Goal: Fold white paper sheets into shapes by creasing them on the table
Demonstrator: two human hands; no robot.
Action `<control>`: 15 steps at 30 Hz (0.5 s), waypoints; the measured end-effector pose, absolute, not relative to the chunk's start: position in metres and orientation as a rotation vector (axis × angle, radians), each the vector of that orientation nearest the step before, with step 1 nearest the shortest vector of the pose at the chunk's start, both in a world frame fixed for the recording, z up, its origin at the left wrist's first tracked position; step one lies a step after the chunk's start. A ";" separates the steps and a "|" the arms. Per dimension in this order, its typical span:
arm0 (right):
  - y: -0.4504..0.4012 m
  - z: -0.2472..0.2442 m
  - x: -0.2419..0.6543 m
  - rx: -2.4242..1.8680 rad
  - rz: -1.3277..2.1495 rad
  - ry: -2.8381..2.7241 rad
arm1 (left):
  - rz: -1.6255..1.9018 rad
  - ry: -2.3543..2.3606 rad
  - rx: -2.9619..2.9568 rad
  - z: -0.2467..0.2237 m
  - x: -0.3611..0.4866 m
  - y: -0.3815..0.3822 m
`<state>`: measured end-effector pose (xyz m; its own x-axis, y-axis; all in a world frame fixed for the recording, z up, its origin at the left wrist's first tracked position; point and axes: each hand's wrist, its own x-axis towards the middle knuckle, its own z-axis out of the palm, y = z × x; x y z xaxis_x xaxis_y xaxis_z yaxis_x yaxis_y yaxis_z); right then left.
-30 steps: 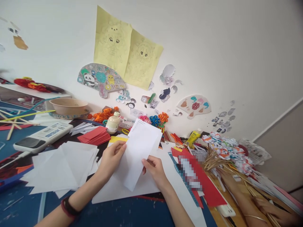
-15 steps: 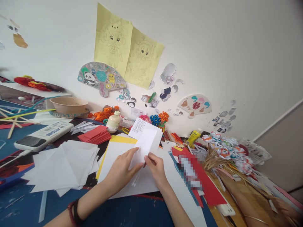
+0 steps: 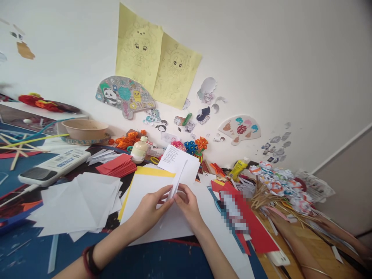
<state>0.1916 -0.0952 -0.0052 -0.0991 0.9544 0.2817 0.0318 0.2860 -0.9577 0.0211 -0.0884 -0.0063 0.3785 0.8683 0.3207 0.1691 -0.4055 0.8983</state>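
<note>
Both hands meet at the middle of the table over a large white sheet (image 3: 162, 228). The left hand (image 3: 149, 207) and right hand (image 3: 187, 203) pinch the lower end of a folded white paper (image 3: 181, 164), fingertips closed on it from either side. The paper rises up and away from the fingers, its fold edge facing the camera, handwriting on its upper part. A yellow sheet (image 3: 151, 171) lies just behind, a stack of red paper (image 3: 116, 166) farther left.

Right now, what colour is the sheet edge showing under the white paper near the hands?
Yellow: the sheet edge shows best in the head view.
</note>
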 end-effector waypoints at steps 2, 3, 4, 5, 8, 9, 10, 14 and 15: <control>-0.096 -0.005 0.192 -0.987 1.027 -1.418 | 1.056 0.957 1.879 -0.004 0.020 -0.089; -0.096 -0.005 0.193 -0.991 1.024 -1.407 | 1.059 0.997 1.909 -0.003 0.020 -0.089; -0.096 -0.006 0.193 -0.993 1.028 -1.394 | 1.073 1.036 1.932 -0.002 0.019 -0.089; -0.096 -0.006 0.193 -0.993 1.038 -1.378 | 1.101 1.071 1.944 -0.001 0.019 -0.089; -0.095 -0.008 0.192 -0.975 1.097 -1.316 | 1.211 1.124 1.918 0.001 0.017 -0.088; -0.095 -0.009 0.191 -0.961 1.119 -1.283 | 1.232 1.118 1.891 0.002 0.015 -0.087; -0.095 -0.010 0.191 -0.953 1.144 -1.235 | 1.240 1.102 1.853 0.004 0.014 -0.086; -0.093 -0.013 0.196 -1.033 1.253 -0.929 | 1.203 0.955 1.595 0.013 0.007 -0.085; -0.092 -0.013 0.199 -1.057 1.292 -0.860 | 1.188 0.909 1.507 0.017 0.004 -0.085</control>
<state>0.1989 -0.0925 -0.0134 0.1102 0.9916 -0.0681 -0.3199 -0.0294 -0.9470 0.0041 -0.0854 0.0169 0.2433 0.9395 0.2410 -0.0125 -0.2454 0.9693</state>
